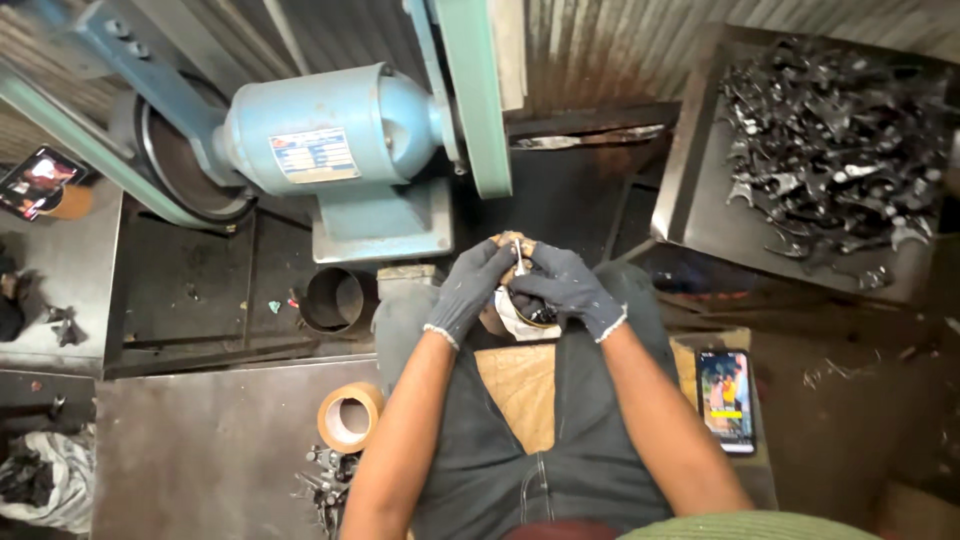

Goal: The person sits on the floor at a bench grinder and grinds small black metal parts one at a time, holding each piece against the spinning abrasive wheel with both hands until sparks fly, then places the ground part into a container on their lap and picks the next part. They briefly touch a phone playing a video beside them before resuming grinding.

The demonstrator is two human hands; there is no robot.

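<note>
Head view shows your gloved left hand (pixel 468 290) and right hand (pixel 565 288) closed together around a small round thing with white wrapping (pixel 515 322) (maybe tape; it is hard to see), above your lap, before the blue grinder motor (pixel 330 140). It looks light and stiff; hold it by the rim.

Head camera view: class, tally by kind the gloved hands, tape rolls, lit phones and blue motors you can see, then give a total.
Gloved hands: 2, the left hand and the right hand, both around a small wrapped object
Tape rolls: 1, the brown roll
Lit phones: 2, one phone by the knee, one phone at far left
Blue motors: 1, the blue motor
Total: 6
</note>
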